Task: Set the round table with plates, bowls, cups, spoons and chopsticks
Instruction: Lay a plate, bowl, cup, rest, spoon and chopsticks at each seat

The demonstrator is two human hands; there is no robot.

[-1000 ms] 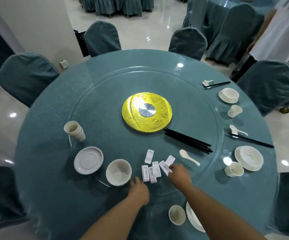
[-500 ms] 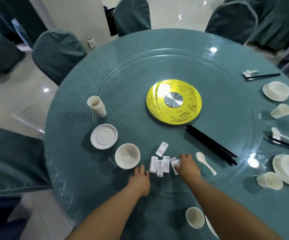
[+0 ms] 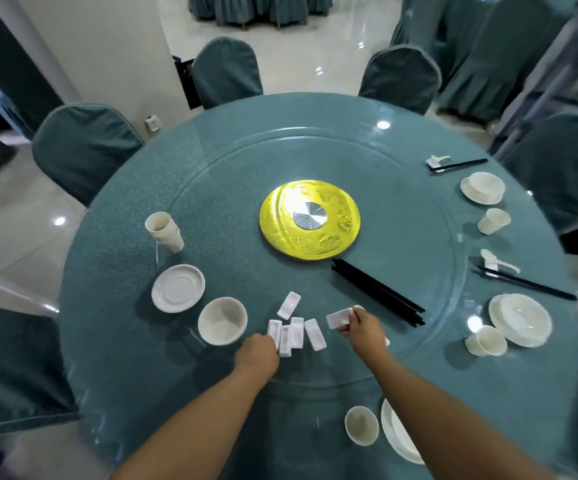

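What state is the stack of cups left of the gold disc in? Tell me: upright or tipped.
Tipped. The stack of cups leans with its open mouth angled up and left, not standing straight on the glass turntable.

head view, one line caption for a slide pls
Right hand lifts a small white rectangular chopstick rest from the cluster on the round teal table; left hand touches the others.

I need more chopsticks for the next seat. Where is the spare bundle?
In the head view, the black chopsticks lie on the glass turntable, right of centre, between the gold disc and the right hand.

bowl (image 3: pixel 222 320) right of plate (image 3: pixel 178 288) | cup stack (image 3: pixel 164 231) behind plate | chopsticks (image 3: pixel 377 292) right of rests (image 3: pixel 294 332)
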